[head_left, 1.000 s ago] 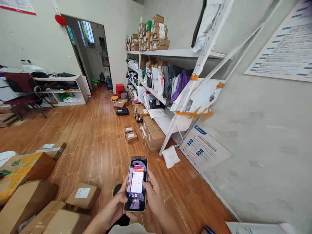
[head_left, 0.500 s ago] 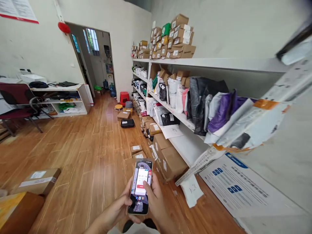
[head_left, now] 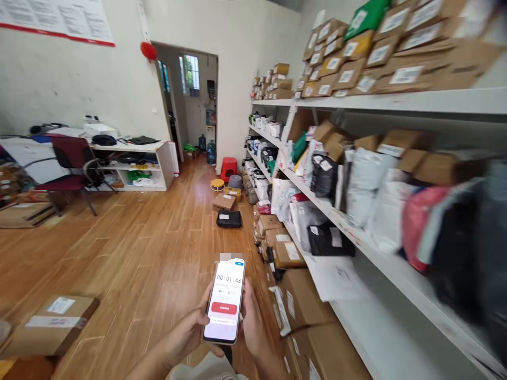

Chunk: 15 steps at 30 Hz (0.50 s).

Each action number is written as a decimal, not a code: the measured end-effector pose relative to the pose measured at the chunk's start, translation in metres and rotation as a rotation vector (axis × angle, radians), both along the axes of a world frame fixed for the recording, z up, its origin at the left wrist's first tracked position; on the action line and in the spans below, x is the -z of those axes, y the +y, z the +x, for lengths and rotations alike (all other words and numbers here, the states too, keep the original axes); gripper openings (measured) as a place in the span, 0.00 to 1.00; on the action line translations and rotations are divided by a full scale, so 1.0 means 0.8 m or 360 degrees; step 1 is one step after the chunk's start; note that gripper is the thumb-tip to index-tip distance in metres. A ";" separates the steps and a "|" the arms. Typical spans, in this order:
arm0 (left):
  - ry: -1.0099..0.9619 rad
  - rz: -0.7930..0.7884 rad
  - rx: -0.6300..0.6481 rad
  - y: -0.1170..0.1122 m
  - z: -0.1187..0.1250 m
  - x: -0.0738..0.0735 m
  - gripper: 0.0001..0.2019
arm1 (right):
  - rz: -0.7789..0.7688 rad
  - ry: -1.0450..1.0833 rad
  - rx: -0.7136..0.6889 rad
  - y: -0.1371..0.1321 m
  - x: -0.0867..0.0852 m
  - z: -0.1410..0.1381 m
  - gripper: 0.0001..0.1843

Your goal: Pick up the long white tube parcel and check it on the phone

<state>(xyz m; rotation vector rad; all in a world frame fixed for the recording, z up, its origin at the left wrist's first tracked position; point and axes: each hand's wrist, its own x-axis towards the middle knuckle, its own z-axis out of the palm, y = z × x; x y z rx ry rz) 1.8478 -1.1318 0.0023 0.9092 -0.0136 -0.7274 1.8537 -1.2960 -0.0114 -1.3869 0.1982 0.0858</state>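
A smartphone point(head_left: 224, 301) is held upright in front of me at the bottom middle. Its lit screen shows a timer reading 00:01:48 above a red button. My left hand point(head_left: 197, 319) grips the phone's left edge, thumb on the side and fingers behind it. Along the right edge, my right hand point(head_left: 251, 311) is closed round the phone, its thumb beside the screen. The fingers behind the phone are mostly hidden.
Shelves point(head_left: 352, 227) full of parcels run along the right. Large cardboard boxes point(head_left: 309, 303) line the floor below them. A black parcel point(head_left: 228, 218) and a red stool point(head_left: 228, 169) stand ahead. At left are a taped box point(head_left: 55, 322), a chair point(head_left: 71, 158) and a doorway point(head_left: 186, 105).
My viewpoint has moved forward along the shelves and turned left. The timer panel, small before, now fills the phone screen. My right thumb has moved off the screen to the phone's side.
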 end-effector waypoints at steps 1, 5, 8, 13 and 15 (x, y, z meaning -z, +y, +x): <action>0.0008 -0.0018 -0.0083 0.009 0.028 0.000 0.54 | -0.0043 0.0024 -0.0091 0.010 -0.006 0.037 0.62; 0.0091 -0.0067 -0.0430 0.058 0.131 0.004 0.52 | 0.0007 -0.0073 -0.0448 0.067 -0.031 0.177 0.57; 0.0104 -0.0036 -0.0664 0.111 0.209 0.016 0.54 | 0.0098 -0.0157 -0.0684 0.130 -0.031 0.287 0.50; 0.0034 -0.0098 -0.0852 0.223 0.373 0.031 0.53 | 0.0324 0.0085 -0.1018 0.245 0.035 0.495 0.53; 0.0045 -0.0123 -0.0863 0.272 0.451 0.025 0.55 | 0.0292 0.0420 -0.0894 0.272 0.082 0.576 0.60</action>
